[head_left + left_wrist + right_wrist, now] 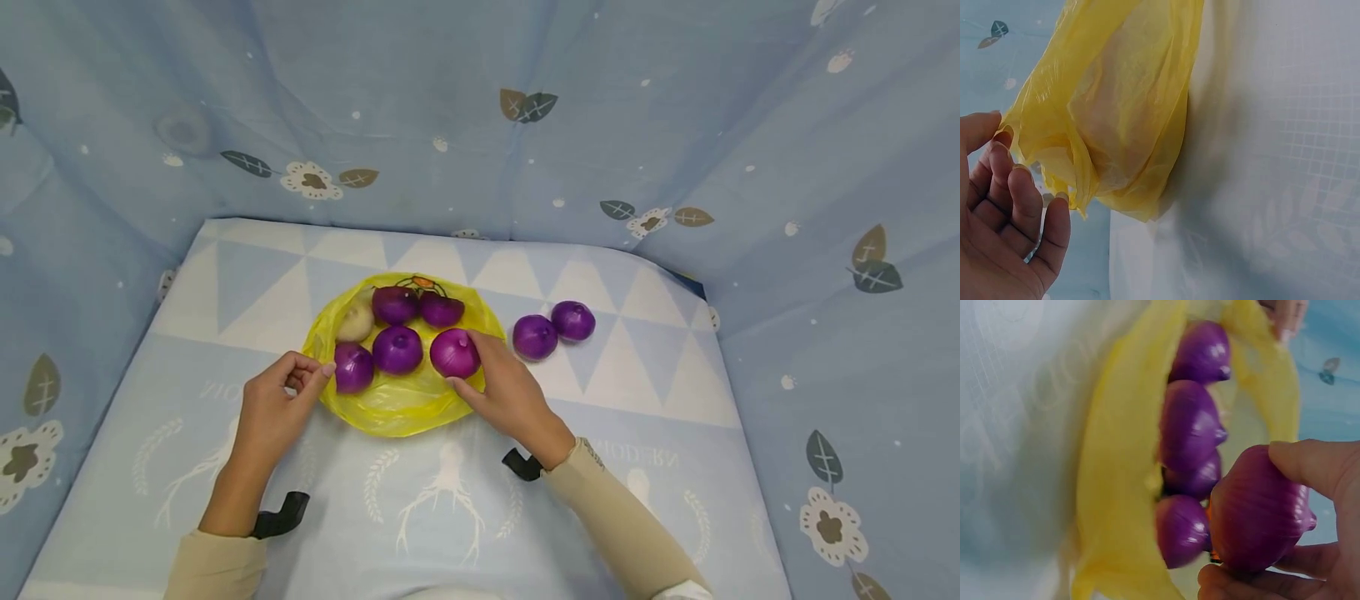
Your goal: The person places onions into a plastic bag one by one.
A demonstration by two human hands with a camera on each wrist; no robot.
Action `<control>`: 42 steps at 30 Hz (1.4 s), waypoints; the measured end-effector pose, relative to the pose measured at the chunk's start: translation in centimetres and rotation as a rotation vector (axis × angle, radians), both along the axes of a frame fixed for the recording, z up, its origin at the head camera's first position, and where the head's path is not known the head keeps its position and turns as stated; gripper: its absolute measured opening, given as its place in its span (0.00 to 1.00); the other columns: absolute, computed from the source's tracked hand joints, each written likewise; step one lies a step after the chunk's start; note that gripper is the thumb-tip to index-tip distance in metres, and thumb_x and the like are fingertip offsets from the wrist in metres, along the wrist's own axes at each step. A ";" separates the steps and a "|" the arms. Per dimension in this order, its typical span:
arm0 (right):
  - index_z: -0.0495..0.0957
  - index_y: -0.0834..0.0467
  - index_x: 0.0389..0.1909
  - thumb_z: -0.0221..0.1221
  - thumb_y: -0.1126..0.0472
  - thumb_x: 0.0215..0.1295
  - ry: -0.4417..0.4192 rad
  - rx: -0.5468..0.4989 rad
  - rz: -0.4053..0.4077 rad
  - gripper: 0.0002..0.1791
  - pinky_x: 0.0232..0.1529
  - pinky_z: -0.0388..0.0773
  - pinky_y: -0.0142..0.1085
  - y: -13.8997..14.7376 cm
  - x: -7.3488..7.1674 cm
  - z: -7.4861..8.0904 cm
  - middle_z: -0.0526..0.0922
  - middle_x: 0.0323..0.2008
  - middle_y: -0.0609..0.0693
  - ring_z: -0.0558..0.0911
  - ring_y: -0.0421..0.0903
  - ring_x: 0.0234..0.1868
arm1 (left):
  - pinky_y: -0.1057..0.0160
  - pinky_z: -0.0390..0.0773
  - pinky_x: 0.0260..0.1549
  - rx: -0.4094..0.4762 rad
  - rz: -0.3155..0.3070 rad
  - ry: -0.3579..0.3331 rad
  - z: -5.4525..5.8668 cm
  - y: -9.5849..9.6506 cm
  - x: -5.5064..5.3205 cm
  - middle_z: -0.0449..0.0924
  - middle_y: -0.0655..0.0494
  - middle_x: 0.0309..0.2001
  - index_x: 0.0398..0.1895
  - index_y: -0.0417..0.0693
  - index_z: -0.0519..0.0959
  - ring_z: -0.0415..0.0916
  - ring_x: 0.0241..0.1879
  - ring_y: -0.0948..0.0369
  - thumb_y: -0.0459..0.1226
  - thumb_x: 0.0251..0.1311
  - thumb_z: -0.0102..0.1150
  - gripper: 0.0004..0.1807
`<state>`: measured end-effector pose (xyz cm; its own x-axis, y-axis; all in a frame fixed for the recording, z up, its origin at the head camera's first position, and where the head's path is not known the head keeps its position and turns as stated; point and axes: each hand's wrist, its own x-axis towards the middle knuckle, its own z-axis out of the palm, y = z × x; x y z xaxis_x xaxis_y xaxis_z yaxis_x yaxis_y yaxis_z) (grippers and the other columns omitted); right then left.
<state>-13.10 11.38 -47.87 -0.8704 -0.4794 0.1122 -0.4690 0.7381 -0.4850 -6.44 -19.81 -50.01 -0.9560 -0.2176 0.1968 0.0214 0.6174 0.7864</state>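
A yellow plastic bag (pixel 408 408) lies with its mouth spread, holding several purple onions (pixel 397 349) and a pale, roundish vegetable (pixel 356 320). My left hand (pixel 281 404) pinches the bag's left rim between thumb and forefinger; in the left wrist view the bag's side (pixel 1141 119) hangs from that pinch. With thumb and fingers my right hand (pixel 513 392) grips another purple onion (pixel 454 353) over the right part of the bag's mouth. Seen from the right wrist, this held onion (pixel 1260 512) is close in front of the bagged ones.
To the right of the bag, two purple onions (pixel 535 337) (pixel 573 321) sit side by side on the patterned tablecloth (pixel 652 367). Blue printed curtains (pixel 450 125) stand around the table's back and sides. A black strap-like piece (pixel 281 515) sticks out at the left wrist.
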 end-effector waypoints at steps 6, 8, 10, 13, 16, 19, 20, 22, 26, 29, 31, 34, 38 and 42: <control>0.61 0.61 0.68 0.63 0.47 0.62 -0.058 0.000 -0.026 0.39 0.56 0.73 0.41 -1.6 -1.4 -1.5 0.73 0.58 0.57 0.75 0.50 0.56 | 0.74 0.66 0.25 -0.007 0.008 0.002 0.0 -0.1 0.1 0.74 0.57 0.24 0.31 0.49 0.77 0.68 0.25 0.62 0.46 0.62 0.63 0.12; 0.61 0.62 0.68 0.63 0.48 0.62 -0.079 0.011 -0.028 0.39 0.55 0.74 0.42 -1.9 -1.7 -2.0 0.73 0.57 0.58 0.75 0.50 0.55 | 0.74 0.66 0.25 -0.006 0.009 0.016 0.0 0.0 0.1 0.74 0.58 0.24 0.31 0.49 0.77 0.69 0.25 0.63 0.45 0.61 0.64 0.11; 0.61 0.62 0.68 0.63 0.48 0.62 -0.098 0.027 -0.039 0.39 0.55 0.74 0.42 -2.2 -2.0 -2.5 0.73 0.56 0.58 0.75 0.51 0.54 | 0.74 0.66 0.26 -0.002 0.005 0.033 0.1 0.1 0.0 0.74 0.59 0.24 0.31 0.49 0.77 0.69 0.25 0.63 0.45 0.61 0.64 0.10; 0.60 0.62 0.68 0.63 0.49 0.62 -0.126 0.037 -0.074 0.39 0.56 0.73 0.43 -2.4 -2.2 -3.1 0.72 0.57 0.58 0.75 0.51 0.55 | 0.73 0.66 0.26 0.002 -0.007 0.047 0.2 0.3 -0.2 0.74 0.59 0.24 0.31 0.49 0.77 0.69 0.25 0.64 0.45 0.61 0.64 0.10; 0.60 0.62 0.69 0.64 0.48 0.61 -0.143 0.037 -0.087 0.40 0.57 0.72 0.43 -2.5 -2.4 -3.7 0.72 0.58 0.58 0.74 0.51 0.56 | 0.73 0.66 0.26 -0.004 -0.008 0.049 0.2 0.5 -0.4 0.74 0.59 0.24 0.32 0.49 0.76 0.68 0.25 0.64 0.44 0.61 0.64 0.10; 0.59 0.62 0.70 0.63 0.48 0.62 -0.144 0.033 -0.077 0.41 0.57 0.72 0.43 -2.8 -2.4 -4.0 0.72 0.58 0.58 0.75 0.52 0.56 | 0.74 0.66 0.26 -0.012 0.003 0.051 0.2 0.5 -0.4 0.74 0.59 0.24 0.32 0.48 0.77 0.68 0.25 0.63 0.44 0.61 0.64 0.10; 0.58 0.61 0.70 0.63 0.47 0.62 -0.141 0.034 -0.075 0.41 0.58 0.72 0.43 -2.9 -2.4 -4.1 0.72 0.58 0.58 0.75 0.52 0.56 | 0.74 0.66 0.26 -0.010 0.007 0.051 0.2 0.4 -0.4 0.74 0.59 0.24 0.32 0.48 0.77 0.68 0.25 0.63 0.43 0.61 0.64 0.10; 0.58 0.61 0.70 0.63 0.47 0.62 -0.135 0.036 -0.076 0.42 0.57 0.72 0.44 -3.1 -2.4 -4.3 0.72 0.59 0.59 0.75 0.53 0.56 | 0.74 0.66 0.26 -0.008 0.008 0.049 0.1 0.4 -0.4 0.74 0.59 0.24 0.32 0.48 0.77 0.69 0.26 0.64 0.44 0.61 0.64 0.10; 0.57 0.60 0.71 0.64 0.47 0.62 -0.118 0.061 -0.083 0.42 0.57 0.72 0.44 -3.2 -2.4 -4.7 0.72 0.59 0.59 0.76 0.53 0.56 | 0.74 0.67 0.26 -0.002 0.012 0.041 0.1 0.4 -0.3 0.75 0.59 0.24 0.32 0.48 0.77 0.69 0.26 0.64 0.44 0.61 0.64 0.10; 0.57 0.59 0.71 0.63 0.46 0.62 -0.107 0.083 -0.082 0.42 0.56 0.73 0.44 -3.2 -2.4 -5.0 0.72 0.60 0.58 0.76 0.53 0.56 | 0.74 0.66 0.26 -0.004 0.020 0.031 0.1 0.4 -0.3 0.75 0.59 0.25 0.32 0.48 0.77 0.69 0.26 0.64 0.45 0.61 0.64 0.11; 0.56 0.59 0.72 0.63 0.45 0.62 -0.105 0.088 -0.080 0.43 0.57 0.73 0.44 -3.2 -2.4 -5.1 0.71 0.60 0.58 0.76 0.53 0.56 | 0.74 0.66 0.26 -0.007 0.023 0.025 0.1 0.4 -0.3 0.75 0.58 0.25 0.32 0.48 0.77 0.69 0.27 0.64 0.45 0.61 0.63 0.11; 0.55 0.58 0.72 0.62 0.45 0.63 -0.109 0.089 -0.080 0.43 0.57 0.72 0.44 -3.2 -2.4 -5.2 0.71 0.61 0.57 0.76 0.53 0.56 | 0.74 0.66 0.26 -0.004 0.028 0.015 0.1 0.4 -0.2 0.75 0.58 0.25 0.32 0.48 0.77 0.69 0.27 0.64 0.45 0.62 0.63 0.11; 0.55 0.57 0.72 0.63 0.45 0.62 -0.121 0.089 -0.084 0.44 0.57 0.72 0.44 -3.2 -2.3 -5.1 0.71 0.61 0.56 0.76 0.52 0.56 | 0.74 0.66 0.26 -0.003 0.034 0.007 0.1 0.5 -0.1 0.75 0.58 0.25 0.32 0.48 0.77 0.69 0.27 0.63 0.46 0.62 0.63 0.11; 0.55 0.57 0.72 0.64 0.46 0.61 -0.131 0.088 -0.085 0.44 0.58 0.71 0.44 -3.1 -2.3 -5.1 0.70 0.61 0.57 0.75 0.52 0.57 | 0.74 0.67 0.26 0.000 0.035 0.008 0.0 0.4 -0.1 0.76 0.58 0.25 0.32 0.48 0.77 0.69 0.27 0.63 0.46 0.62 0.63 0.12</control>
<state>-15.36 8.28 -52.92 -0.9127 -0.4062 -0.0444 -0.3399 0.8149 -0.4694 -6.57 -19.37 -49.97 -0.9462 -0.2514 0.2040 0.0055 0.6175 0.7865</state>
